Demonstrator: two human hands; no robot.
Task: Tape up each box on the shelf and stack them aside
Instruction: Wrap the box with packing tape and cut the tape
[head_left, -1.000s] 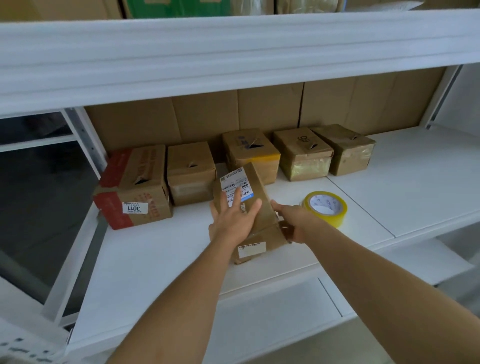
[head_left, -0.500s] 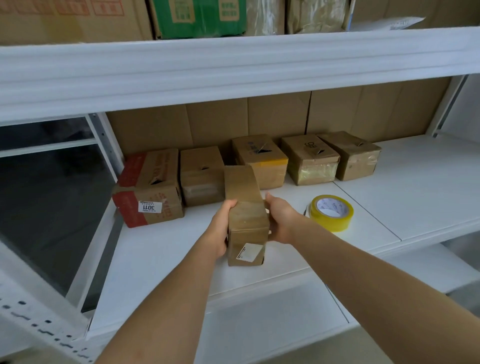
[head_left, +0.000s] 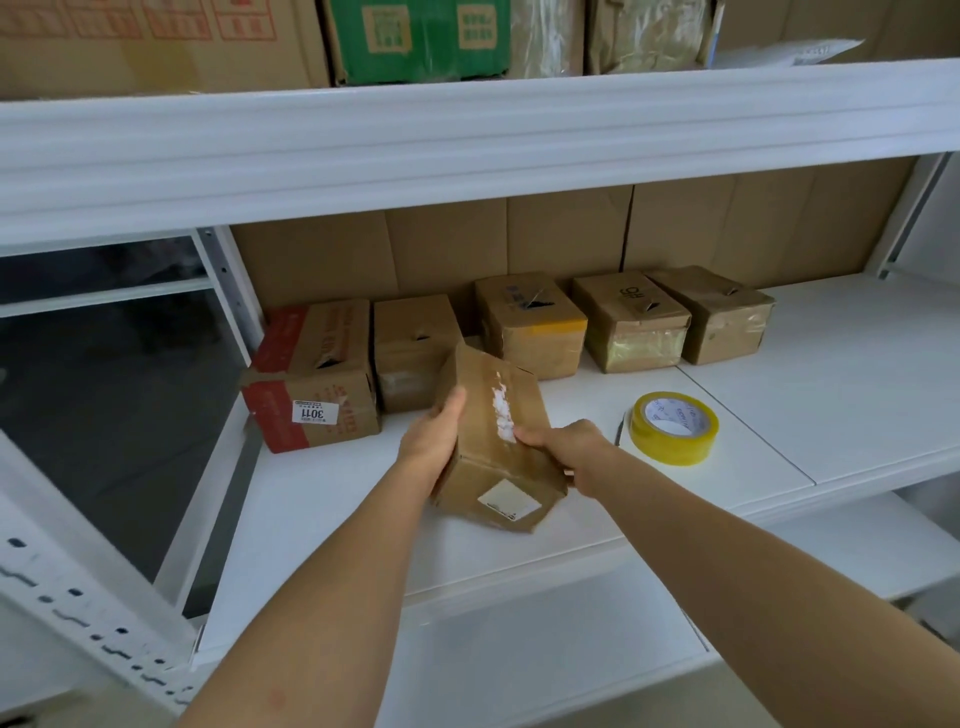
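Two hands, left hand (head_left: 434, 439) and right hand (head_left: 563, 449), grip a tilted, scuffed cardboard box (head_left: 496, 441).

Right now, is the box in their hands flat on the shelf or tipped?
Tipped: the box leans askew between both hands, one bottom corner raised.
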